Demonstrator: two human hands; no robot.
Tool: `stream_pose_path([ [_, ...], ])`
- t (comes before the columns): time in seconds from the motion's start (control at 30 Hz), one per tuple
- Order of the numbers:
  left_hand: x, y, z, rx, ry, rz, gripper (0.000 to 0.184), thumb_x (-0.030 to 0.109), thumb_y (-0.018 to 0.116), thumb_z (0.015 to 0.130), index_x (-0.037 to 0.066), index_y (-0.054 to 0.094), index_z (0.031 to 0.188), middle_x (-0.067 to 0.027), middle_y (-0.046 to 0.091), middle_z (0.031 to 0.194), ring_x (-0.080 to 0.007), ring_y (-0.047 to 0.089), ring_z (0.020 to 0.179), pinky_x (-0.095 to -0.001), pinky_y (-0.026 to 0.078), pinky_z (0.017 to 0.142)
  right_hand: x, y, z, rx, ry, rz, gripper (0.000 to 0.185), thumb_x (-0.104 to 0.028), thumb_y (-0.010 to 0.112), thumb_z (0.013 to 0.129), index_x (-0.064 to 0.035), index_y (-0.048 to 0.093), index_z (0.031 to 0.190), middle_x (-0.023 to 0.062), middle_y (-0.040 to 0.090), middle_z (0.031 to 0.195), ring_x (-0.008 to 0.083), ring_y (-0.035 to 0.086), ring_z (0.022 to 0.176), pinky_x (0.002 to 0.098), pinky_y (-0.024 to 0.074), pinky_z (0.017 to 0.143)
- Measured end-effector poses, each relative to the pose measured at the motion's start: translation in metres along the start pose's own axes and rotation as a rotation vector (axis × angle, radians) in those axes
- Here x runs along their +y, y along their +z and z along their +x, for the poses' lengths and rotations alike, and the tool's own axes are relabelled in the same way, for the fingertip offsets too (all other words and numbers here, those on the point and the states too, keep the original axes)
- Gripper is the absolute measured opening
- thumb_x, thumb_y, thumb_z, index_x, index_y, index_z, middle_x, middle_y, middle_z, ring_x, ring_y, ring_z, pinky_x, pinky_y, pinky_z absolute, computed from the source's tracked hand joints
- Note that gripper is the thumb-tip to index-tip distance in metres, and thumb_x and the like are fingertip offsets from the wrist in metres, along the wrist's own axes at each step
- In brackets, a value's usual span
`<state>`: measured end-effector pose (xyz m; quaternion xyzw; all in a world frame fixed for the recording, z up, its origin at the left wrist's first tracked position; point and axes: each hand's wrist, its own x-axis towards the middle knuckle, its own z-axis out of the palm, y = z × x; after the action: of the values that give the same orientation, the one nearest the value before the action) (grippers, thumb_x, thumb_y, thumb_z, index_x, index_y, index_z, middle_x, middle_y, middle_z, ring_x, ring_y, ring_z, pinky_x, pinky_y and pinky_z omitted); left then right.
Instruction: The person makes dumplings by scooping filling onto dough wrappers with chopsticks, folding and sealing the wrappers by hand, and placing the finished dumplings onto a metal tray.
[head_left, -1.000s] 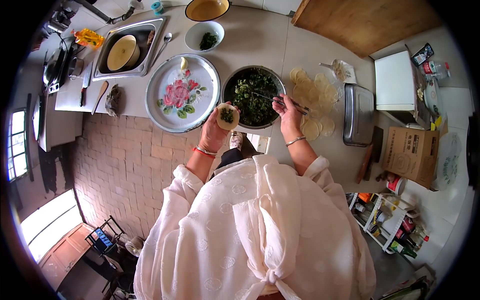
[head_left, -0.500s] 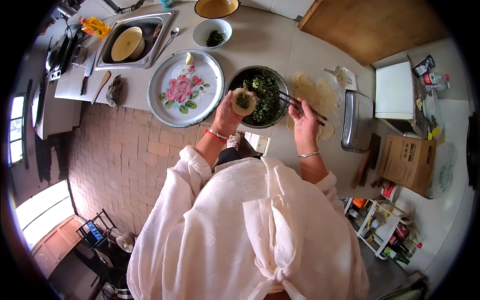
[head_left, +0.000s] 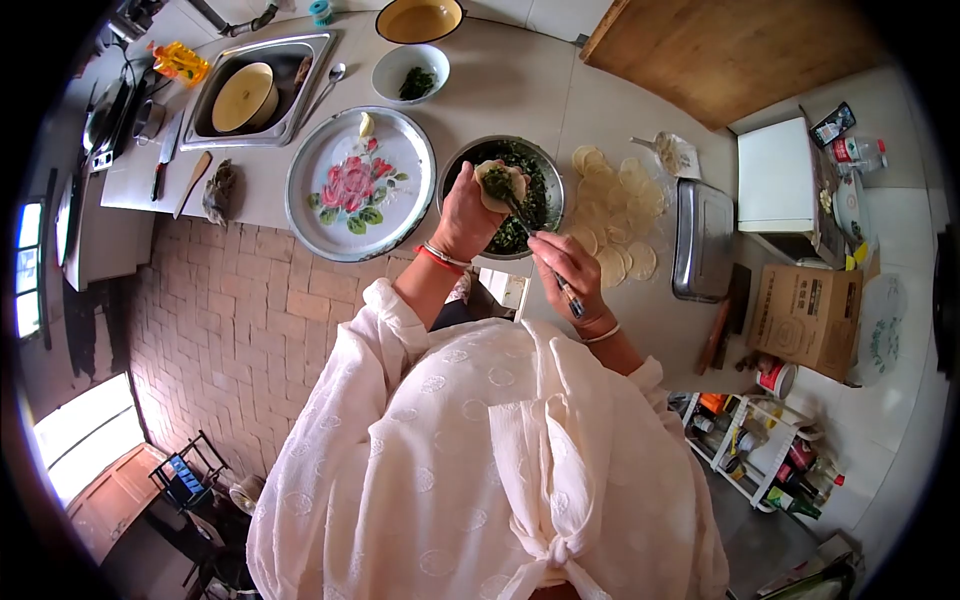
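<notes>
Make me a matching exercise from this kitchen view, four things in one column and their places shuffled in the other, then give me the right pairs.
Things:
1. Chopsticks
2. Filled wrapper
3. Dumpling
4. Spoon

Places:
A. On the flowered tray
B. By the sink
C. In the right hand
D. In the left hand

Pairs: 1-C, 2-D, 3-A, 4-B

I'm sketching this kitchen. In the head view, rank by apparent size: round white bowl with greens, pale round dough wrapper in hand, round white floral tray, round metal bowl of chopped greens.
1. Floral tray
2. Metal bowl
3. White bowl
4. Dough wrapper
</notes>
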<state>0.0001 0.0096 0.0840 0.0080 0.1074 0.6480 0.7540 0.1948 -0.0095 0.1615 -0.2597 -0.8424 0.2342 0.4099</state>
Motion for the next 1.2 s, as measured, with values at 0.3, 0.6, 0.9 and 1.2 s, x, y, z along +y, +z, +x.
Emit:
stream_pose_path([
  [0.3, 0.003, -0.003, -0.007, 0.014, 0.012, 0.019, 0.056, 0.045, 0.03, 0.105, 0.0, 0.046, 0.135, -0.0185, 0.052, 0.136, -0.0342, 0.049, 0.129, -0.0435, 0.04, 0.11, -0.014, -0.019, 0.009, 0.138, 0.282, 0.329, 0.011, 0.0, 0.057, 0.094, 0.002, 0.064, 0.101, 0.0156, 0.068, 0.099, 0.0204, 0.068, 0.081, 0.0293, 0.0561, 0.072],
  [0.6, 0.006, 0.004, -0.01, 0.037, 0.02, -0.048, 0.056, 0.043, 0.031, 0.105, -0.001, 0.046, 0.136, -0.0173, 0.054, 0.134, -0.0302, 0.051, 0.127, -0.0443, 0.041, 0.11, -0.006, -0.021, 0.011, 0.482, 0.684, 0.567, 0.026, -0.016, 0.05, 0.101, 0.0075, 0.06, 0.105, 0.0184, 0.07, 0.094, 0.0186, 0.068, 0.073, 0.0297, 0.0573, 0.071],
  [0.9, 0.007, 0.006, -0.007, 0.012, 0.029, -0.048, 0.054, 0.04, 0.031, 0.105, -0.003, 0.045, 0.135, -0.0195, 0.054, 0.133, -0.0339, 0.051, 0.126, -0.0423, 0.04, 0.11, -0.02, -0.007, 0.008, 0.168, 0.411, 0.412, 0.013, 0.003, 0.053, 0.095, 0.005, 0.062, 0.104, 0.0165, 0.066, 0.103, 0.0202, 0.066, 0.084, 0.0302, 0.0569, 0.076],
  [1.2, 0.009, 0.003, -0.011, 0.045, 0.015, 0.01, 0.055, 0.041, 0.029, 0.105, -0.002, 0.045, 0.135, -0.019, 0.055, 0.132, -0.033, 0.051, 0.126, -0.0413, 0.038, 0.111, -0.023, -0.01, 0.023, 0.139, 0.276, 0.274, 0.012, 0.005, 0.057, 0.091, 0.0035, 0.062, 0.102, 0.0174, 0.066, 0.101, 0.0232, 0.067, 0.083, 0.031, 0.0558, 0.074],
])
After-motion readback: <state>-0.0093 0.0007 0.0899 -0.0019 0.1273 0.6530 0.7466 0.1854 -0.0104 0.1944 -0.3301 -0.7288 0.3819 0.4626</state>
